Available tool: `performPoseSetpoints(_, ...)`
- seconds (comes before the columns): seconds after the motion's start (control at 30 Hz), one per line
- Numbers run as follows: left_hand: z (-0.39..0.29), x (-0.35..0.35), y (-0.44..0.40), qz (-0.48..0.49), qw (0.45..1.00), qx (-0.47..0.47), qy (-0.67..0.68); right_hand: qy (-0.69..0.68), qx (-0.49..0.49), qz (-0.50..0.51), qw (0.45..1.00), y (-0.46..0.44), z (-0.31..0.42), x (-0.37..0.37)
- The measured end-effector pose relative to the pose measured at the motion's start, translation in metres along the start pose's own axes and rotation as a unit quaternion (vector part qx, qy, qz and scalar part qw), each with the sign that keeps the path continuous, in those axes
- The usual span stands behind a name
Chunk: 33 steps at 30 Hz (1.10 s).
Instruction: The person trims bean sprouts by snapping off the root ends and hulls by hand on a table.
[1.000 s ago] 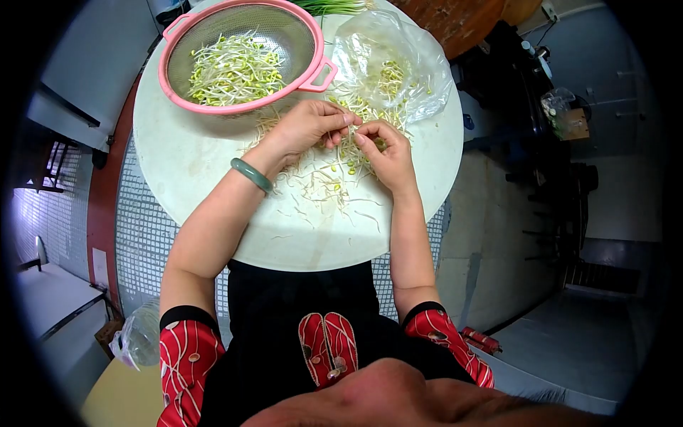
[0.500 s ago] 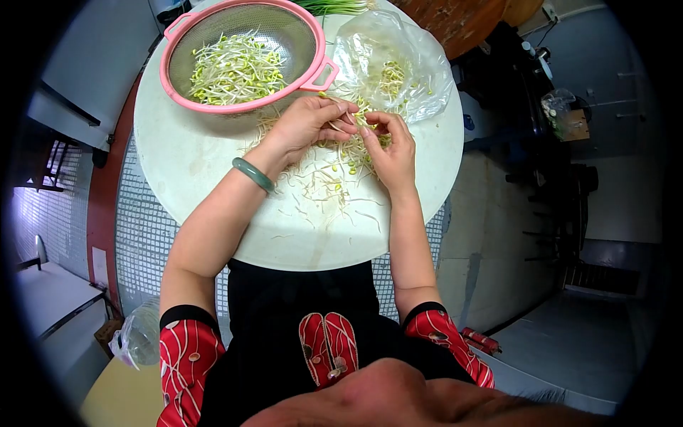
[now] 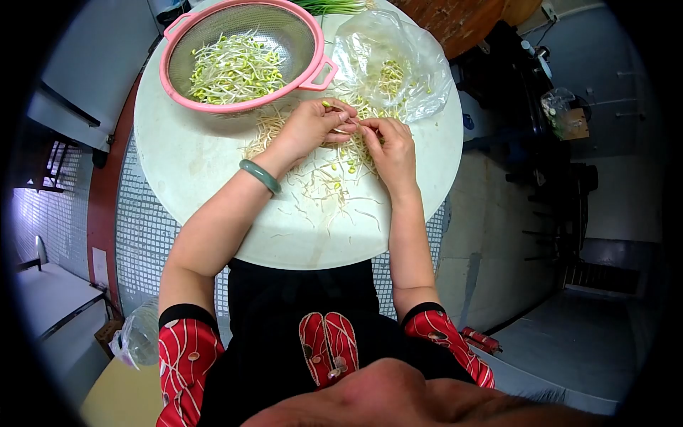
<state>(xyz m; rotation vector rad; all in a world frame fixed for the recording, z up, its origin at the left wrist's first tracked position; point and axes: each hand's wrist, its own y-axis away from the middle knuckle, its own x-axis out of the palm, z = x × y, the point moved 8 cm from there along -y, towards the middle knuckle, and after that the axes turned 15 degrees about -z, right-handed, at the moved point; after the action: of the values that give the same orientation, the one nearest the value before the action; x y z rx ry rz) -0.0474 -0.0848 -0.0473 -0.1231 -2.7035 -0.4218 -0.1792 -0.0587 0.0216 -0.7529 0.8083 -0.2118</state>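
Note:
My left hand (image 3: 316,127), with a green bangle (image 3: 260,176) at the wrist, pinches a bean sprout (image 3: 326,104) whose yellow-green head sticks out past the fingers. Close against it, my right hand (image 3: 391,144) has thumb and forefinger pinched on the sprout's thin tail end. Under and around both hands lie loose bean sprouts (image 3: 351,156) and thin broken-off roots (image 3: 334,196). Ahead of my left hand stands a pink-rimmed strainer (image 3: 213,109) holding a heap of bean sprouts (image 3: 238,70). Beyond my right hand lies a clear plastic bag (image 3: 434,78) with more sprouts in it.
All of this rests on a round white table (image 3: 192,164). Green onions (image 3: 331,6) lie at its far edge. A brown wooden tabletop (image 3: 448,21) stands behind to the right. Another plastic bag (image 3: 139,338) sits low on the left.
My left hand has shifted slightly to the right, toward my right hand. The right fingers have closed in on the sprout's end. The strainer and bag have not moved.

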Motion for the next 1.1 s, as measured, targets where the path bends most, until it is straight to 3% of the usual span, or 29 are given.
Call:
performPoseSetpoints(0.27,-0.007,-0.004,-0.001,-0.005,0.999,0.044,-0.021,0.021,-0.018,-0.009,1.0,0.0,-0.001,-0.001)
performPoseSetpoints(0.43,-0.006,-0.006,-0.002,-0.021,1.0,0.014,0.013,0.021,0.004,-0.004,1.0,0.001,-0.01,-0.001)
performPoseSetpoints(0.63,0.004,-0.012,-0.012,-0.034,0.998,0.028,0.036,-0.055,0.157,-0.068,0.984,0.001,-0.016,-0.013)
performPoseSetpoints(0.77,0.0,-0.005,-0.003,-0.036,0.998,0.016,0.047,-0.06,-0.055,-0.019,0.997,-0.001,0.031,0.002)
performPoseSetpoints(0.87,0.004,-0.004,-0.003,-0.022,0.999,0.001,0.041,0.01,-0.134,-0.016,0.991,0.001,0.039,0.008)
performPoseSetpoints(1.1,0.005,-0.001,-0.001,-0.025,0.998,-0.006,0.053,0.031,-0.136,-0.023,0.99,0.001,0.038,0.008)
